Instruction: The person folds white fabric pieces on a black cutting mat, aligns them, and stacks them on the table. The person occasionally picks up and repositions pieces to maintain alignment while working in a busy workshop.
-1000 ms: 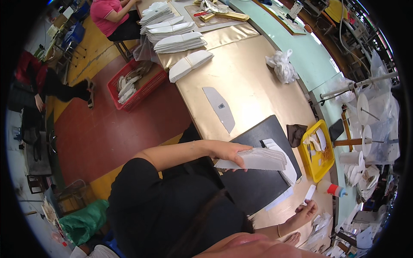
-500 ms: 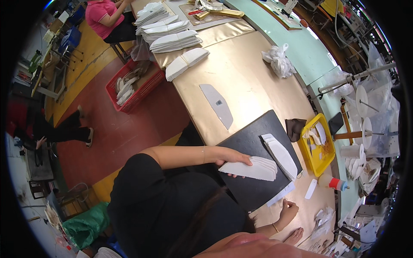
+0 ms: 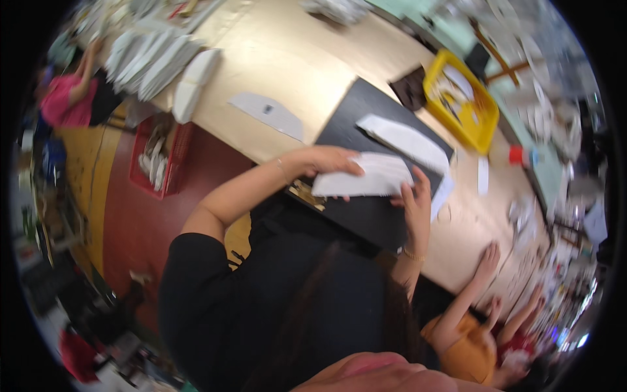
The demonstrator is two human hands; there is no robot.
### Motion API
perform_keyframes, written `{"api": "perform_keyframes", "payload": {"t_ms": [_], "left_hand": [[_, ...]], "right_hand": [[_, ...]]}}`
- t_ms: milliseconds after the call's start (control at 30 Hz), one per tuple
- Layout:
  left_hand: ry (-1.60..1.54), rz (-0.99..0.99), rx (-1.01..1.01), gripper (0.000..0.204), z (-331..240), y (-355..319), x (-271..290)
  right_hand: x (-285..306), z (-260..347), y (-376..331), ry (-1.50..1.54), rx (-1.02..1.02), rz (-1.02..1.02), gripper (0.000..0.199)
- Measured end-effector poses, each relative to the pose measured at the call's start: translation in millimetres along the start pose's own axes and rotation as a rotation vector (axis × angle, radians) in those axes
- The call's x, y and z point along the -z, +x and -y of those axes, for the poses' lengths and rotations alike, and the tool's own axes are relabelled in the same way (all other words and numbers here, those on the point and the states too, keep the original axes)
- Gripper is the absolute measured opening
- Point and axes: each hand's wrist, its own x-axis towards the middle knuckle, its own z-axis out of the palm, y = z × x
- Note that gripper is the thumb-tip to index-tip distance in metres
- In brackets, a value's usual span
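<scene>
My left hand (image 3: 332, 162) grips a fanned stack of white curved pieces (image 3: 372, 175), thumb on top and fingertips showing below. They look like stiff cloth or paper; which, I cannot tell. At the stack's right end is my right hand (image 3: 416, 196), thumb and fingers apart, fingertips at the edge of the pieces; blur hides how firmly they touch. Both hands are over a black board (image 3: 356, 108) on the table. Behind the held stack, another pile of white curved pieces (image 3: 408, 140) lies on the board.
A flat grey-white piece with a dark mark (image 3: 268, 112) lies left of the board. Bundled white stacks (image 3: 153, 62) stand at the far left. To the right are a yellow tray (image 3: 486, 134) and a red-banded bottle (image 3: 516, 155). A red basket (image 3: 140, 173) stands on the floor. Co-workers sit nearby.
My right hand has come up from the table to the right end of the held stack. My left hand still holds it. The whole view has turned.
</scene>
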Motion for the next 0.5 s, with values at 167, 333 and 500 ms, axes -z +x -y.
{"api": "perform_keyframes", "payload": {"t_ms": [167,333,500], "left_hand": [[0.753,-0.259,-0.057,0.057,-27,9,2],[1.050,-0.336,-0.142,0.057,-42,5,-9],[1.227,-0.577,-0.284,0.051,-30,-3,-24]], "right_hand": [[-2,-11,-16,0.169,-0.060,-0.080,0.045],[-10,-14,-26,0.130,-0.090,-0.159,0.040],[-11,-2,-33,-0.169,-0.212,-0.211,0.047]]}}
